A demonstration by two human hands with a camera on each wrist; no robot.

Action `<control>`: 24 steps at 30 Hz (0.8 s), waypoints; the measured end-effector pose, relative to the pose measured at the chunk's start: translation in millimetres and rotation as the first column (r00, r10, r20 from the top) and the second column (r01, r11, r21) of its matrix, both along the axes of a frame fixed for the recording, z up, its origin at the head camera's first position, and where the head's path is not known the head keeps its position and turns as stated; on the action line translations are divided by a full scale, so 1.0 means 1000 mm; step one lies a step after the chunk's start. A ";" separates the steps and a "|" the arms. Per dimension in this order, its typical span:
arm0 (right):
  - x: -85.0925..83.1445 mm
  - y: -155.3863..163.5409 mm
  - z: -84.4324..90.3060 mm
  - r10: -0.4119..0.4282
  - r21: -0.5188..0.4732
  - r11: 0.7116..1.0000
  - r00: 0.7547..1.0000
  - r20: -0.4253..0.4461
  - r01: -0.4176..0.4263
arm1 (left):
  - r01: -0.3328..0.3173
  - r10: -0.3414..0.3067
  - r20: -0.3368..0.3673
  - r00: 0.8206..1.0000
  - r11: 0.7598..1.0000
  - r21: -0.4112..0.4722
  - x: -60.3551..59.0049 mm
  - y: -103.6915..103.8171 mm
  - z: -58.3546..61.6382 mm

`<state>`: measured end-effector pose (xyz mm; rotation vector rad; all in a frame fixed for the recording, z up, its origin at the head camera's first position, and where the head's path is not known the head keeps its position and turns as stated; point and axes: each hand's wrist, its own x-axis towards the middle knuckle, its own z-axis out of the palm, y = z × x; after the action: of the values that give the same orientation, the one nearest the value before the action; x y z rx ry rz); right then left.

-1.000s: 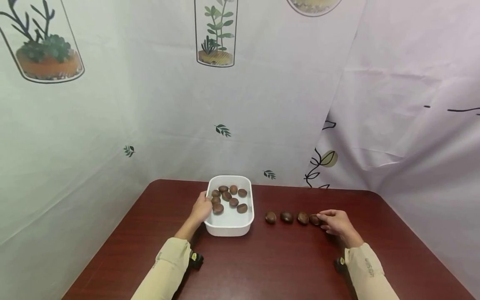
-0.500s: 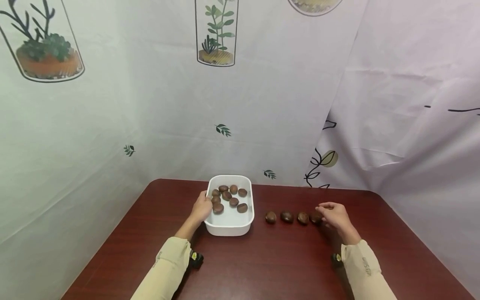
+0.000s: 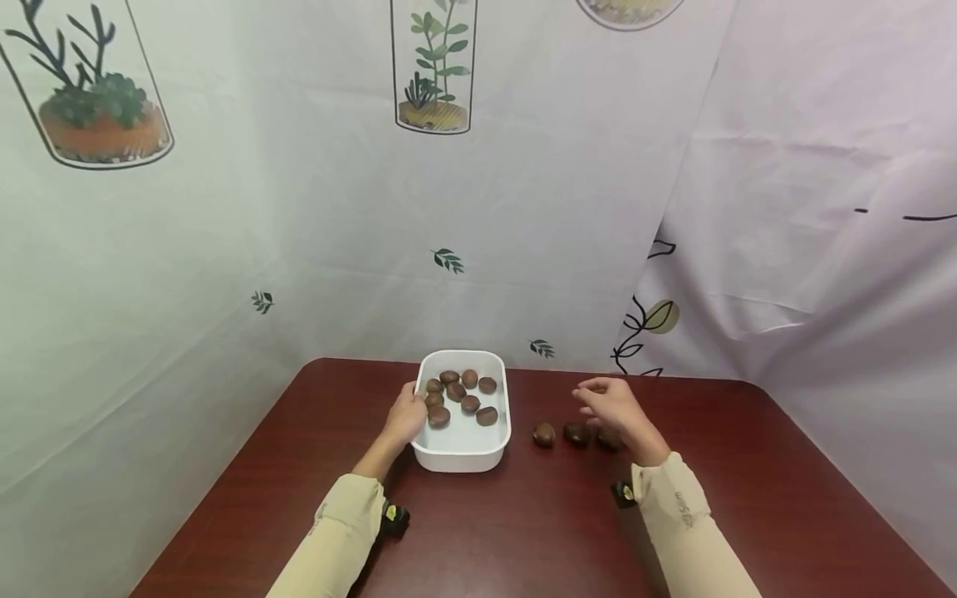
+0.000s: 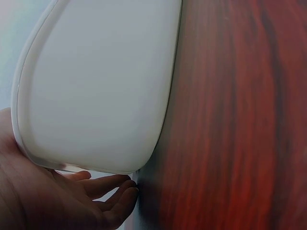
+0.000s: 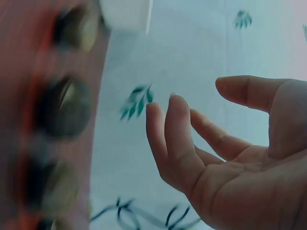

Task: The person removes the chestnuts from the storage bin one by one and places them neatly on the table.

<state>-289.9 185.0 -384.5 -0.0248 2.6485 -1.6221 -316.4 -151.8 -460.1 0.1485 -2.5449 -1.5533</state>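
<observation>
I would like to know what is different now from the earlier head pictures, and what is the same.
The right hand, which was touching the rightmost nut on the table, has let go and moved left, toward the white container; it now holds nothing. The left hand stays gripping the container's side, and the nuts inside look unmoved.

A person's left arm (image 3: 329, 531) and right arm (image 3: 691, 523) reach forward; left hand (image 3: 404, 417) gripping, right hand (image 3: 613, 404) raised, thumb apart from bent fingers.
</observation>
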 end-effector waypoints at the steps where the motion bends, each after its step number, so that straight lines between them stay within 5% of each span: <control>1: 0.000 -0.007 0.002 0.015 -0.001 1.000 1.000 -0.005 -0.015 | -0.001 0.001 -0.002 1.000 1.000 -0.001 0.000 0.000 0.000; 15: -0.002 -0.100 0.004 0.142 -0.015 0.989 0.978 -0.155 -0.146 | -0.001 0.001 -0.016 1.000 1.000 -0.003 0.001 0.002 0.000; 24: -0.004 -0.144 -0.011 0.277 -0.046 0.960 0.961 -0.029 -0.278 | 0.004 -0.004 -0.013 1.000 1.000 -0.002 0.000 0.001 -0.001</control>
<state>-294.1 41.3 -395.8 -0.3988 2.4808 -1.6004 -316.4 -151.1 -460.9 0.1322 -2.5384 -1.5482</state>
